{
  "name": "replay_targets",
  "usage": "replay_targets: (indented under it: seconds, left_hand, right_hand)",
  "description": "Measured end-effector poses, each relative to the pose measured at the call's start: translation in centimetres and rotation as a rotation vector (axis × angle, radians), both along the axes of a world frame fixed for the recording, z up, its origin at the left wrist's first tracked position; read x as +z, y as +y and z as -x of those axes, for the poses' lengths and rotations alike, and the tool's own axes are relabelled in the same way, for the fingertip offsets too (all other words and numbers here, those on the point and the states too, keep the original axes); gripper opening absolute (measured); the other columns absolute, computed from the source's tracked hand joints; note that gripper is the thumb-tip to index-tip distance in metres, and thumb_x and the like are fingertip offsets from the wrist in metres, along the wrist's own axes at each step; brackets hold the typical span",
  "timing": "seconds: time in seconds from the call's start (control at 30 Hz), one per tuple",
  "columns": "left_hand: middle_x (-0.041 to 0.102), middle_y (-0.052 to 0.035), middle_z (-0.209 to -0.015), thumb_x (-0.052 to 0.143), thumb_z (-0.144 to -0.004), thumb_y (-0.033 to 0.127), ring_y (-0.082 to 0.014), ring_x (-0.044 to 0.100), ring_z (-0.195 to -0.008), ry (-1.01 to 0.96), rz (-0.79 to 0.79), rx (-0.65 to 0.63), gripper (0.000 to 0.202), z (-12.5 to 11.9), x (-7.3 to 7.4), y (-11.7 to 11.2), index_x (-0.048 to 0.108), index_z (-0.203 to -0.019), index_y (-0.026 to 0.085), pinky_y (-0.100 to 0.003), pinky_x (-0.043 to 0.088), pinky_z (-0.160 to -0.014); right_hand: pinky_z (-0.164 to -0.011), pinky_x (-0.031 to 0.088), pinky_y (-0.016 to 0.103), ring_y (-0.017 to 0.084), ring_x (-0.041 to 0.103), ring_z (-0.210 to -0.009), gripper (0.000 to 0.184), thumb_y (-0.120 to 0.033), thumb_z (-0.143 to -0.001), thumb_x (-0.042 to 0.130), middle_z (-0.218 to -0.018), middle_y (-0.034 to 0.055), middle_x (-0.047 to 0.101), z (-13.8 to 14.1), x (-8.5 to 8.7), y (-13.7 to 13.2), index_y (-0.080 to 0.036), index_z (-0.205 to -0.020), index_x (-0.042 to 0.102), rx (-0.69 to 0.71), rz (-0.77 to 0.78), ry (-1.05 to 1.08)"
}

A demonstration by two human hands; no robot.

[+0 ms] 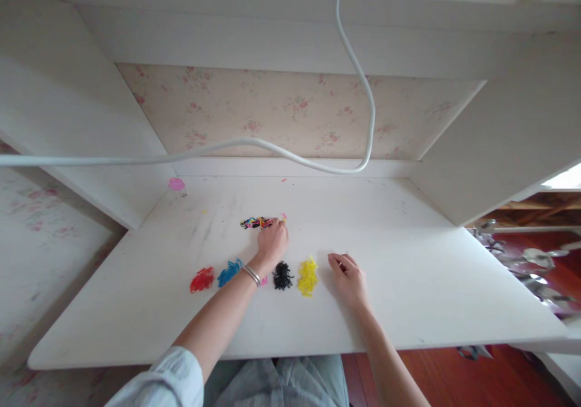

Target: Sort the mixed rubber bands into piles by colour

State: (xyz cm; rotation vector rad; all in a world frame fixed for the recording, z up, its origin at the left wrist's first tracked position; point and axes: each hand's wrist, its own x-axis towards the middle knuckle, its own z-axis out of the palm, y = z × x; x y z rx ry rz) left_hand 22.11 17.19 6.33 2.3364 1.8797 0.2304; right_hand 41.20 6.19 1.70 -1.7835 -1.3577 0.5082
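My left hand point(273, 241) reaches to the right end of a mixed pile of small coloured rubber bands point(255, 222). Its fingers are curled down and closed, and what they pinch is hidden. Below that wrist lie sorted piles: red bands point(202, 280), blue bands point(229, 272), pink bands point(264, 281) partly covered by the arm, black bands point(282, 275) and yellow bands point(307, 275). My right hand point(348, 278) rests on the table to the right of the yellow pile, apart from it. Thumb and fingertips are pressed together there; anything between them is too small to make out.
The white table point(408, 286) has raised side panels and a back board. A white cable point(272, 146) loops across the view above it. A pink round thing point(177, 184) lies at the back left corner. Shiny metal objects point(535, 268) stand beyond the right edge.
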Motion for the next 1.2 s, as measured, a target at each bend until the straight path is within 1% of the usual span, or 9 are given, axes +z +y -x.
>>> replay_targets:
  seconds: [0.17, 0.27, 0.47, 0.6, 0.87, 0.97, 1.03, 1.13, 1.2]
  left_hand:
    - [0.058, -0.0147, -0.111, 0.030, -0.091, 0.017, -0.0172, 0.062, -0.090, -0.018, 0.027, -0.026, 0.036, 0.2, -0.2, 0.2, 0.061, -0.109, 0.012, -0.028, 0.047, -0.078]
    - [0.058, -0.0143, -0.113, 0.031, -0.092, 0.020, -0.0177, 0.062, -0.091, -0.048, 0.050, -0.048, 0.035, 0.3, 0.1, -0.4, 0.060, -0.110, 0.013, -0.029, 0.047, -0.078]
    - [0.066, -0.0051, -0.104, 0.042, -0.090, 0.033, -0.0150, 0.062, -0.092, -0.145, 0.154, -0.179, 0.027, -0.6, 0.8, -3.3, 0.067, -0.095, 0.024, -0.026, 0.046, -0.081]
    - [0.069, -0.0037, -0.099, 0.046, -0.087, 0.034, -0.0149, 0.064, -0.089, -0.182, 0.212, -0.233, 0.025, -1.4, 0.8, -4.8, 0.069, -0.090, 0.026, -0.025, 0.046, -0.078]
    - [0.071, -0.0057, -0.088, 0.047, -0.085, 0.031, -0.0168, 0.064, -0.082, -0.243, 0.216, -0.234, 0.025, -1.4, 0.9, -4.6, 0.071, -0.079, 0.023, -0.026, 0.045, -0.072]
    - [0.070, -0.0044, -0.089, 0.046, -0.086, 0.030, -0.0155, 0.063, -0.082, -0.296, 0.183, -0.229, 0.027, 0.0, 1.8, -4.4, 0.070, -0.078, 0.022, -0.025, 0.045, -0.074]
    - [0.069, -0.0036, -0.090, 0.043, -0.088, 0.030, -0.0141, 0.062, -0.083, -0.332, 0.154, -0.221, 0.028, 1.7, 2.6, -4.8, 0.069, -0.081, 0.022, -0.024, 0.044, -0.077]
    - [0.068, -0.0041, -0.092, 0.038, -0.092, 0.029, -0.0131, 0.061, -0.086, -0.410, 0.086, -0.174, 0.031, 5.5, 3.2, -6.6, 0.067, -0.089, 0.020, -0.024, 0.045, -0.080]
    - [0.068, -0.0036, -0.092, 0.040, -0.092, 0.032, -0.0130, 0.061, -0.086, -0.559, -0.015, -0.095, 0.029, 8.5, 2.7, -8.6, 0.066, -0.092, 0.020, -0.024, 0.046, -0.079]
  right_hand:
    - [-0.064, 0.042, 0.025, 0.014, 0.054, -0.064, 0.043, -0.053, -0.087, 0.042, -0.080, 0.0031, 0.064, -0.1, -0.1, 0.1, -0.021, -0.086, 0.070, 0.000, -0.006, -0.003]
    - [-0.064, 0.042, 0.025, 0.014, 0.054, -0.064, 0.044, -0.054, -0.087, 0.042, -0.080, 0.0035, 0.063, -0.1, -0.2, 0.1, -0.021, -0.085, 0.070, -0.001, -0.001, -0.004]
    - [-0.064, 0.042, 0.025, 0.014, 0.054, -0.063, 0.044, -0.054, -0.087, 0.042, -0.081, 0.0037, 0.063, 0.0, -0.1, 0.1, -0.021, -0.086, 0.070, 0.003, 0.000, -0.007]
    - [-0.065, 0.042, 0.025, 0.014, 0.054, -0.063, 0.044, -0.054, -0.087, 0.042, -0.079, 0.0035, 0.063, 0.1, 0.0, 0.1, -0.021, -0.085, 0.071, 0.004, 0.006, -0.018]
    - [-0.064, 0.042, 0.025, 0.013, 0.054, -0.063, 0.048, -0.057, -0.086, 0.041, -0.081, 0.0041, 0.064, 0.2, -0.2, 0.0, -0.019, -0.086, 0.071, -0.009, -0.015, -0.010]
    - [-0.064, 0.042, 0.026, 0.014, 0.054, -0.064, 0.048, -0.057, -0.086, 0.041, -0.080, 0.0046, 0.064, 0.3, -0.1, -0.1, -0.020, -0.085, 0.071, -0.007, 0.002, -0.018]
    - [-0.065, 0.042, 0.026, 0.015, 0.054, -0.064, 0.048, -0.057, -0.086, 0.040, -0.080, 0.0048, 0.064, 0.2, 0.1, -0.1, -0.020, -0.085, 0.071, 0.003, 0.017, -0.026]
    - [-0.064, 0.042, 0.026, 0.014, 0.054, -0.063, 0.045, -0.055, -0.085, 0.042, -0.081, 0.0037, 0.065, 0.0, 0.2, 0.2, -0.021, -0.087, 0.071, 0.025, 0.048, -0.015]
    - [-0.064, 0.042, 0.026, 0.014, 0.054, -0.063, 0.041, -0.053, -0.085, 0.044, -0.081, 0.0026, 0.066, -0.1, 0.4, 0.8, -0.022, -0.087, 0.072, 0.034, 0.076, -0.012]
